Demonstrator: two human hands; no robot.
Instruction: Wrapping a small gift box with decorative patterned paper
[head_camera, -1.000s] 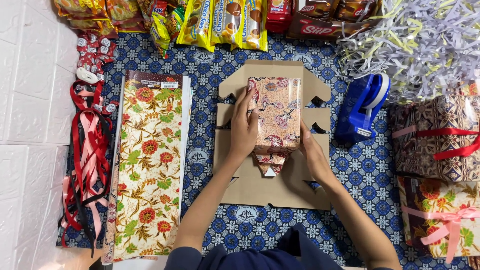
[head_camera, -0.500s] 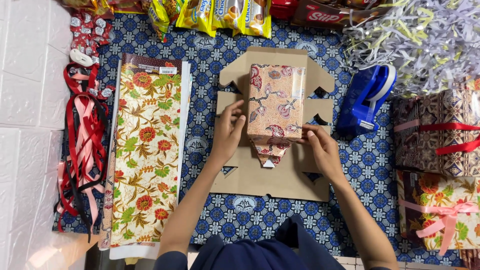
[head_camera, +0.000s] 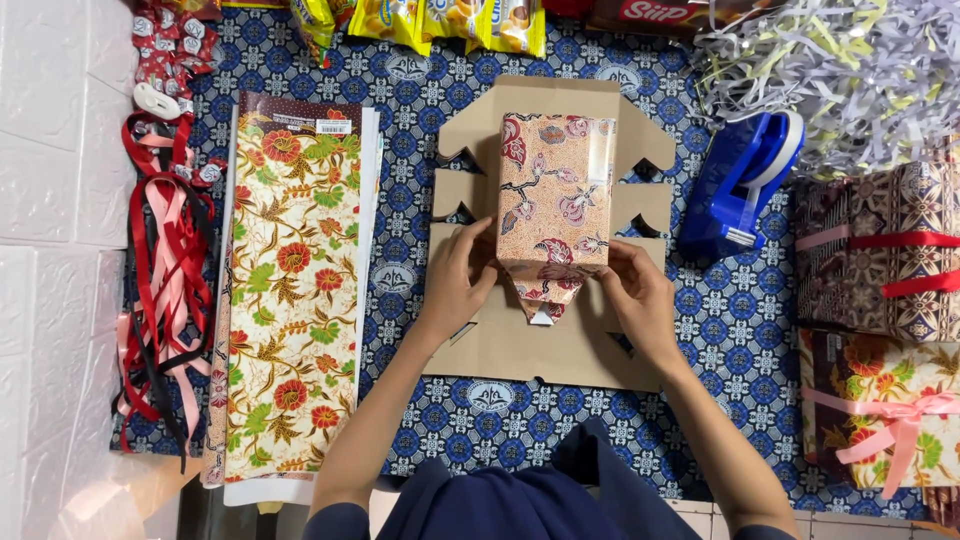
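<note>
Head view, box: I've got the wrapped box lying on the flat cardboard, mid-counter, its near end facing me with the paper flap folded to a point.
Head view, left hand: a second ago it lay flat along the box's left side; half a second ago it had lifted clear with fingers spread. Now the left hand is back in, fingers curled and pinching the box's near-left corner.
Head view, right hand: it has crept up from the cardboard to the near-right corner. The right hand sits with fingertips pressed on the paper edge, narrow, gripping the fold and not the whole box.
Head view, what changed: both hands have closed in on the near end, one per corner, and the box looks slightly further from me than before, though the camera has shifted too.
Head view, my read: smoothing the side looks finished; I'd judge the work has turned to creasing the end folds.
Head view, tape: the blue dispenser stands to the right, near but apart, untouched.
Head view, surroundings: flowered paper sheets on the left, ribbons beyond them, two ribboned parcels at the right edge, shredded paper at top right.
</note>
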